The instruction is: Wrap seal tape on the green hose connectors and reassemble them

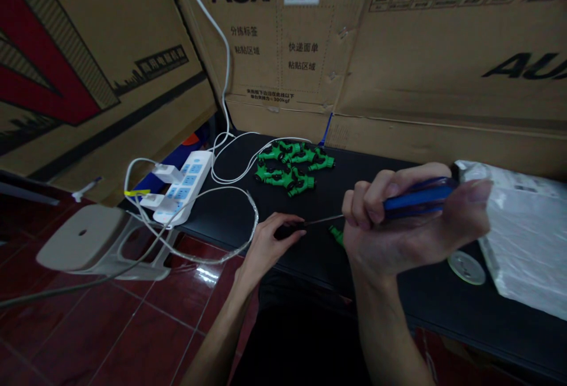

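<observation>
Right hand [398,226]: fingers wrapped around the blue handle of a screwdriver [416,200], raised above the surface [230,217].
Screwdriver shaft: thin, metal, slanting slightly down toward the left hand [268,239]; too dark to tell whether its tip touches the piece there.
Left hand: thumb and fingers pinching a small dark piece [286,230] near the surface's front edge.
Green fittings [277,178]: clustered on the surface beyond the hands.
Single green part [336,234]: partly hidden by the right hand.
Round disc [466,268]: right of the right wrist, beside a plastic-wrapped package [525,232].
Power strip [195,170]: on the left, with white plugs inserted.
Cardboard [266,73]: standing behind the surface.
</observation>
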